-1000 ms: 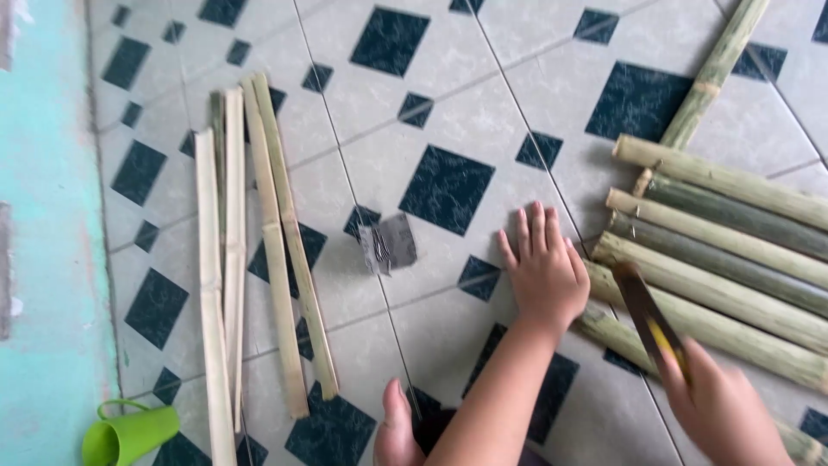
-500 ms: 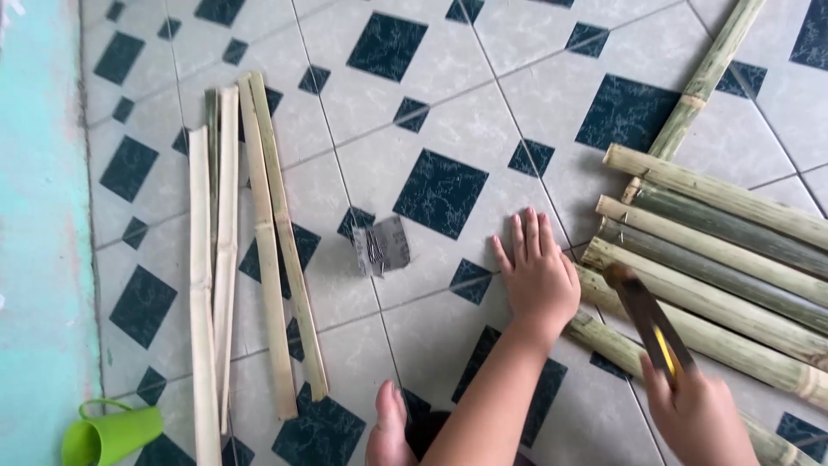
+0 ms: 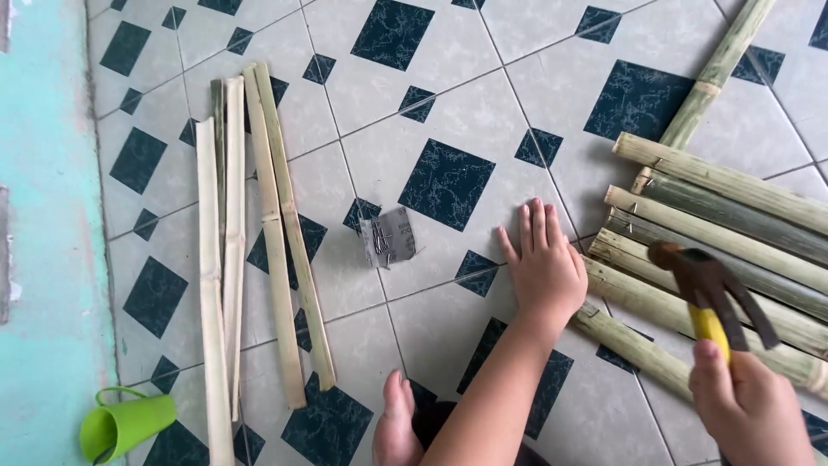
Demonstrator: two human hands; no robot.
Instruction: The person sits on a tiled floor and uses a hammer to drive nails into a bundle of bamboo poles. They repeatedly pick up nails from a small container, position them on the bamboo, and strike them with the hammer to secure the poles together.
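On a tiled floor (image 3: 448, 78) patterned with dark diamonds, a person is working among cut bamboo. At far left a green cup (image 3: 125, 425) is lying on its side near a turquoise strip, and beside it a bundle of pale split strips (image 3: 250, 233) is running lengthwise away from the viewer. Near the middle, a small grey packet of nails (image 3: 388, 237) is sitting just left of the left hand (image 3: 543, 267), which is pressing flat on the tile, fingers spread, gripping nothing. A bare foot (image 3: 397, 427) is showing at the bottom edge. To the right, round green bamboo poles (image 3: 724, 224) are lying side by side, long axes slanting down to the right, their cut ends touching or just beside the left hand. The right hand (image 3: 750, 406) is closing its grip around a yellow-handled claw hammer (image 3: 711, 289), head hovering over the poles.
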